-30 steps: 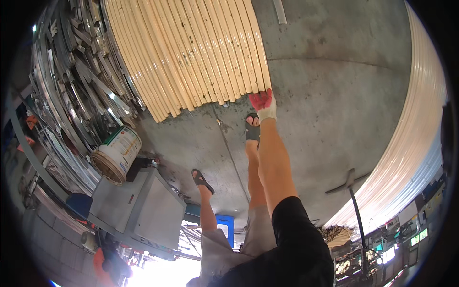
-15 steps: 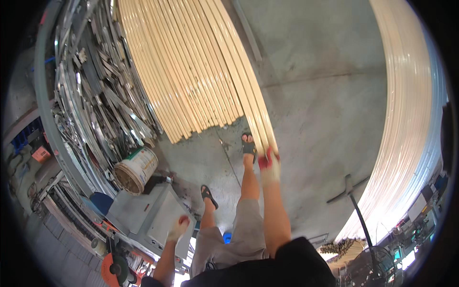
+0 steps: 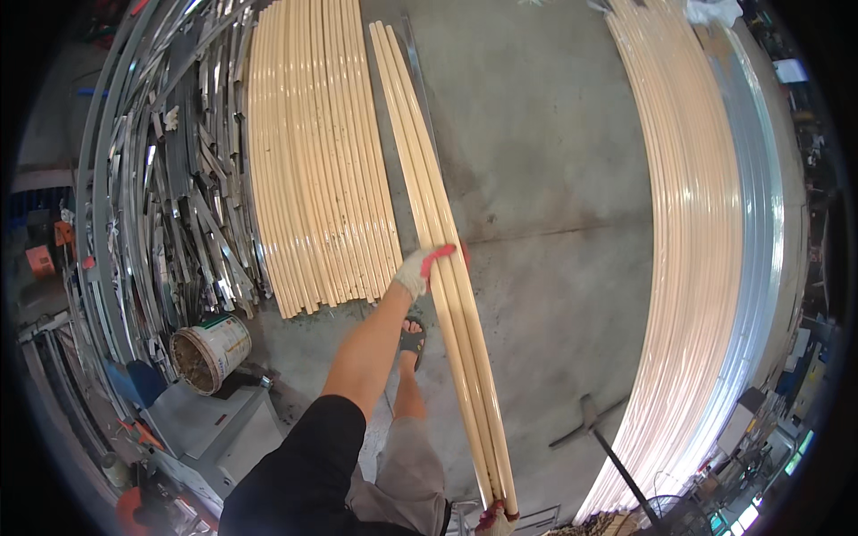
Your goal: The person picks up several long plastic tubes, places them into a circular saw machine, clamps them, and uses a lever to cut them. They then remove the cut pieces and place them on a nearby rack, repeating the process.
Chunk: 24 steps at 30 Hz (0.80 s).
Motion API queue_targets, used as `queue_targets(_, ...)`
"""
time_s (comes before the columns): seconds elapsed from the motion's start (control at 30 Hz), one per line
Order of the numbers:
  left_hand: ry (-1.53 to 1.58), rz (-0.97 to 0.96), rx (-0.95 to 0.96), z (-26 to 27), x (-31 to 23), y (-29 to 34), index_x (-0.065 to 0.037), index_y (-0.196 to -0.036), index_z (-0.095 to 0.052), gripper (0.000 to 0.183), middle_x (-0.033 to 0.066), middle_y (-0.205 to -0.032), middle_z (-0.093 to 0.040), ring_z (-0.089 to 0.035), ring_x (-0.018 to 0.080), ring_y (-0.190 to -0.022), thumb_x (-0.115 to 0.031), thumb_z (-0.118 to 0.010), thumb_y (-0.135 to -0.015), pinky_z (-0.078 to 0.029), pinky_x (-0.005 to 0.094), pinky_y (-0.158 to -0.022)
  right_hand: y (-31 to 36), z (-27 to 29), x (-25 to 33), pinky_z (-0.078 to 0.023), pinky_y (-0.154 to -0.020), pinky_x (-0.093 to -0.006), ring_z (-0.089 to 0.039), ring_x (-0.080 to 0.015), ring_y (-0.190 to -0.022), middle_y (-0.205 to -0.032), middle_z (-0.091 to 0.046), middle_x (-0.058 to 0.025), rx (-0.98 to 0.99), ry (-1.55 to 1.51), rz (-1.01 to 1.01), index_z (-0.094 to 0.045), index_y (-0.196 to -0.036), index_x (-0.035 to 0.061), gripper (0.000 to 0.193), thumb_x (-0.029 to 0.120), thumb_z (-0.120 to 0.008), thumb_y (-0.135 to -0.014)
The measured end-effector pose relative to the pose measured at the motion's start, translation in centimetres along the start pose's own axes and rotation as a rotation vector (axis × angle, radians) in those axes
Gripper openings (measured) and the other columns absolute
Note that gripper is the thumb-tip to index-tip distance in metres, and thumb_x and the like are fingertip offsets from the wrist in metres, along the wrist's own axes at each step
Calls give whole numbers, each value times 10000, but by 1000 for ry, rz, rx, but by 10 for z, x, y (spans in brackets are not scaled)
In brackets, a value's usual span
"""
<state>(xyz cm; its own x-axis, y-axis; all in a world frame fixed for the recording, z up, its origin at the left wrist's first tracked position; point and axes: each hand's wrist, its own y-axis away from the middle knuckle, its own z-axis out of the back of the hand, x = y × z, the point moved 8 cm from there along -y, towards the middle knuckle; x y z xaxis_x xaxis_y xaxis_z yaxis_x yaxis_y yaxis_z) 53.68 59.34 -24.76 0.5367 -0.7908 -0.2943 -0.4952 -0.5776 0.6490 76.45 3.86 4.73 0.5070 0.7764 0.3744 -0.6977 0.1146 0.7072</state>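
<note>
Three long cream-coloured tubes (image 3: 451, 286) lie side by side in a bundle, running from the far end of the floor toward my body. My left hand (image 3: 420, 272), in a whitish work glove with red on the palm and fingers, is wrapped around the bundle partway along it. At the near end, low in the picture, my right hand (image 3: 497, 520) grips the tube ends in a similar glove and is partly cut off by the lower edge. To the left of the bundle, a flat row of matching cream tubes (image 3: 317, 161) rests on the floor.
A heap of silvery metal offcuts (image 3: 201, 179) fills the left side. A dirty bucket (image 3: 210, 353) stands near a grey metal cabinet (image 3: 201, 420). On the right is a long stack of shiny wrapped lengths (image 3: 693, 223). A dark stand (image 3: 617, 460) stands nearer me.
The tube bundle has been lifted and drawn toward me, away from the row. My left hand has come across onto its middle, and my right hand has moved back with the near end.
</note>
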Motion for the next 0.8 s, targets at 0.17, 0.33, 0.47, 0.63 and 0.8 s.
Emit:
queue_targets(0.17, 104, -157, -20, -77, -5, 120, 16, -1255, -644, 390, 153, -1115, -726, -730, 282, -988, -111, -777, -912, -631, 429, -851, -205, 74, -146, -443, -432, -342, -561, -199, -493, -703, -603, -31, 58, -241, -64, -655, -955, 104, 85, 164, -705, -922)
queue_targets(0.33, 64, -375, 25, -163, -101, 273, 25, -1273, -641, 435, 160, -1154, -720, -725, 283, -1039, -47, -801, -875, -634, 415, -885, -236, -10, -101, -410, -460, -274, -519, -134, -537, -695, -595, -10, 287, 159, 391, -701, -959, 93, 127, 218, -678, -959)
queue_targets(0.47, 29, -645, 1, -184, -191, 393, 29, -1269, -645, 437, 158, -1153, -721, -725, 277, -1041, -38, -806, -868, -633, 411, -892, -137, -97, -5, -509, -572, -304, -643, -160, -692, -811, -699, -45, 659, -119, 67, -726, -1026, 105, 209, 294, -645, -989)
queue_targets(0.63, -170, -997, -27, -203, -244, 561, 10, -1269, -650, 486, 149, -1173, -722, -710, 256, -1089, -140, -844, -850, -594, 408, -948, -76, -213, 68, -552, -627, -377, -693, -246, -767, -891, -730, -110, 880, -62, 82, -725, -1045, 69, 233, 271, -662, -948)
queue_targets(0.8, -186, -1276, -86, -204, -236, 722, 12, -1285, -643, 519, 137, -1179, -725, -702, 256, -1110, -154, -852, -840, -583, 398, -968, 38, -308, 185, -540, -579, -364, -663, -232, -694, -888, -702, -92, 925, 329, 500, -686, -1064, 46, 219, 188, -709, -899)
